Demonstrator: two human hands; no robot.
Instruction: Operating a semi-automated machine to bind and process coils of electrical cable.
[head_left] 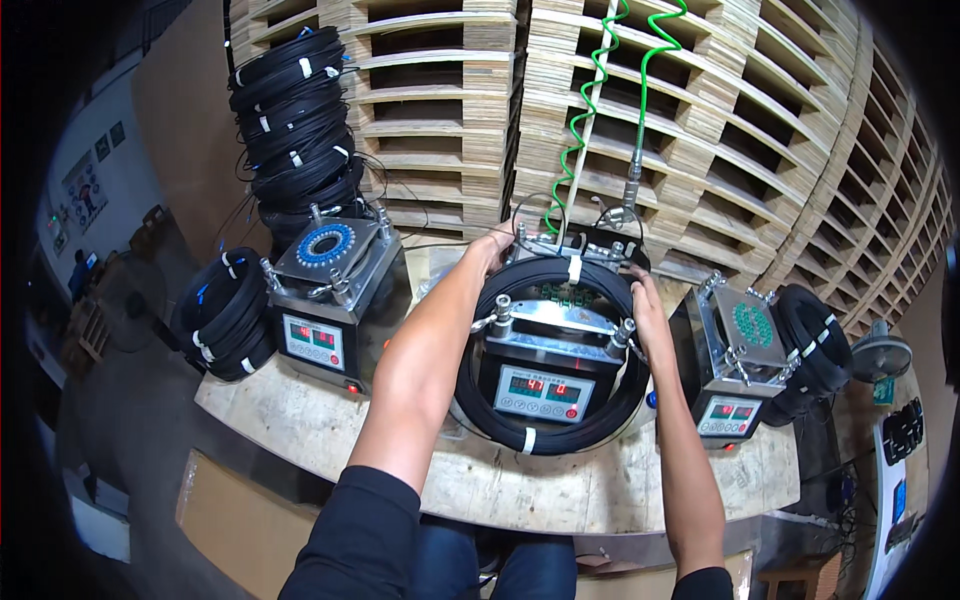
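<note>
black coil (489, 417): apparently looped around middle machine (545, 393), inside desk (500, 490) front edge | left hand (492, 246) upper left, right hand (648, 305) upper right; hands apart, grips unclear | step: likely positioning coil | next: calls for level, even handling

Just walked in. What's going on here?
A person's left hand is at the upper left of a black coil, the right hand at its upper right. From here the coil encircles the middle machine; whether they touch is unclear. That machine's display is lit, as are those on the left machine and right machine.
</note>
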